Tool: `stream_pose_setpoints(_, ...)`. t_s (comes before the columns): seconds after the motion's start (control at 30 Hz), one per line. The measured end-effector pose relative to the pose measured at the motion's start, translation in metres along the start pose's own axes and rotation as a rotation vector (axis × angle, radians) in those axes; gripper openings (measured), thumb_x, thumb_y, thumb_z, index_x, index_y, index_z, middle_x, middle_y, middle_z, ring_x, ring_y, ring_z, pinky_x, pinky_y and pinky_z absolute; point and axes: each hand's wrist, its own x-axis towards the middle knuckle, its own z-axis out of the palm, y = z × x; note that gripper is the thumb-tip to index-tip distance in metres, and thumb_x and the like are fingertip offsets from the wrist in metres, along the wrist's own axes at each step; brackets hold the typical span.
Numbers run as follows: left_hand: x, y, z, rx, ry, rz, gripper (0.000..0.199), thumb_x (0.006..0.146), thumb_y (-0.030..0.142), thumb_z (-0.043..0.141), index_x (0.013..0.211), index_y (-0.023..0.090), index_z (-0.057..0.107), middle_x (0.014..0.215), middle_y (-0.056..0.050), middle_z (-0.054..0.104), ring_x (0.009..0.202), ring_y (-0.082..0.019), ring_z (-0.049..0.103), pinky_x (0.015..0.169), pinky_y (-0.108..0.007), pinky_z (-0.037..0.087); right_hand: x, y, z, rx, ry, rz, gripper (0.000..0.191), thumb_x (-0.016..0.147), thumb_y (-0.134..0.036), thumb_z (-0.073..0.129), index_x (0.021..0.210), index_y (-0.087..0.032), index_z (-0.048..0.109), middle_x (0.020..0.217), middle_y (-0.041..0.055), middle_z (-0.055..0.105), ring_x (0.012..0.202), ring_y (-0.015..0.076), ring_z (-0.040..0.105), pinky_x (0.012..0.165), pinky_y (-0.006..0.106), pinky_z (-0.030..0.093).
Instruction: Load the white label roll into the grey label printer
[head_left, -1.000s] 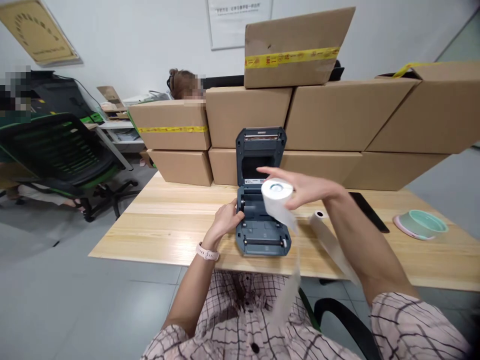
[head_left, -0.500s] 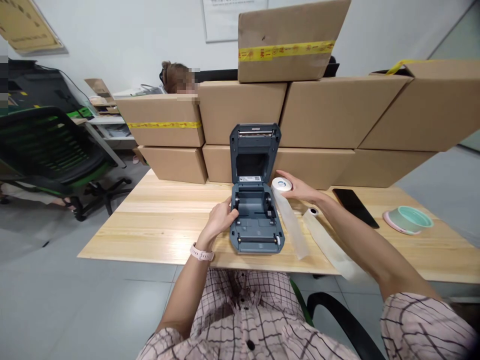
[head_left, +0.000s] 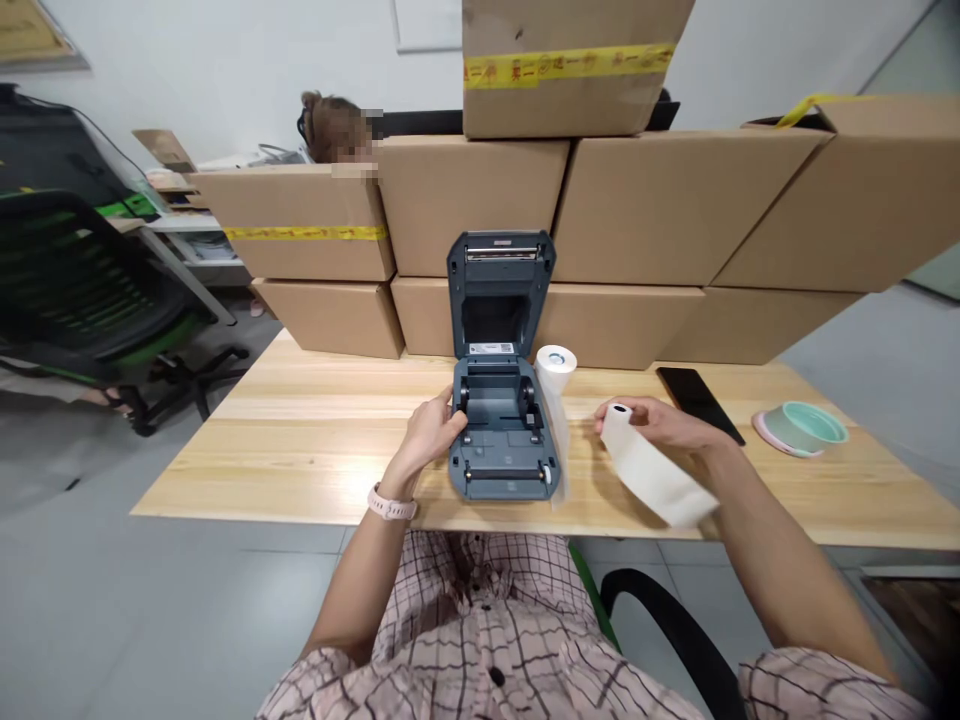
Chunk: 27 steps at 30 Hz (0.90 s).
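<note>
A dark grey label printer [head_left: 499, 440] stands on the wooden table with its lid tipped up and its roll bay bare. My left hand [head_left: 431, 432] grips the printer's left side, thumb over the rim. Right of the printer, a thick white label roll [head_left: 556, 362] stands on end, its loose strip trailing toward the front edge. Farther right, my right hand [head_left: 664, 422] is closed around a thinner paper roll [head_left: 649, 465] with a dark core. A long tail of paper hangs from that roll toward the table's front edge. Some right fingers are hidden behind the roll.
Stacked cardboard boxes [head_left: 630, 210] line the back of the table [head_left: 300, 440]. A black phone [head_left: 700, 404] and a mint green bowl [head_left: 806, 428] lie at the right. Beyond the boxes a person's head [head_left: 334, 128] shows. An office chair [head_left: 82, 290] stands at the left.
My right hand has let go of the thick label roll, moved right and forward, and taken hold of the thinner roll. The thick roll's strip now lies nearer the printer. My left hand stays on the printer.
</note>
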Motion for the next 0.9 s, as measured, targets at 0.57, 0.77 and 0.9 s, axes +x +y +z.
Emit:
stream_pose_setpoints(0.57, 0.0, -0.005, 0.003, -0.062, 0.019, -0.018, 0.051, 0.081, 0.024, 0.052, 0.129, 0.018, 0.068, 0.058, 0.004, 0.053, 0.059, -0.018, 0.048, 0.061, -0.027, 0.034, 0.11, -0.086, 0.115, -1.067, -0.094, -0.52, 0.042, 0.098, -0.036, 0.059, 0.136, -0.019, 0.064, 0.124, 0.0153, 0.075, 0.111, 0.031, 0.068, 0.1, 0.046, 0.047)
stream_pose_setpoints(0.77, -0.002, -0.007, 0.01, -0.13, 0.069, -0.061, 0.057, 0.083, 0.027, 0.055, 0.138, 0.017, 0.065, 0.058, 0.005, 0.053, 0.062, -0.017, 0.052, 0.063, -0.026, 0.038, 0.072, -0.073, 0.126, -0.949, 0.0, -0.659, 0.038, 0.105, -0.032, 0.047, 0.135, -0.02, 0.067, 0.137, 0.0133, 0.069, 0.123, 0.0294, 0.062, 0.103, 0.048, 0.05)
stream_pose_setpoints(0.9, -0.003, -0.008, 0.017, -0.145, 0.147, -0.104, 0.057, 0.084, 0.034, 0.059, 0.139, 0.019, 0.064, 0.067, 0.003, 0.057, 0.066, -0.017, 0.054, 0.064, -0.027, 0.041, 0.027, -0.067, 0.135, -0.896, -0.09, -0.625, 0.045, 0.111, -0.034, 0.032, 0.143, -0.024, 0.063, 0.156, 0.0097, 0.057, 0.142, 0.0264, 0.052, 0.117, 0.052, 0.044)
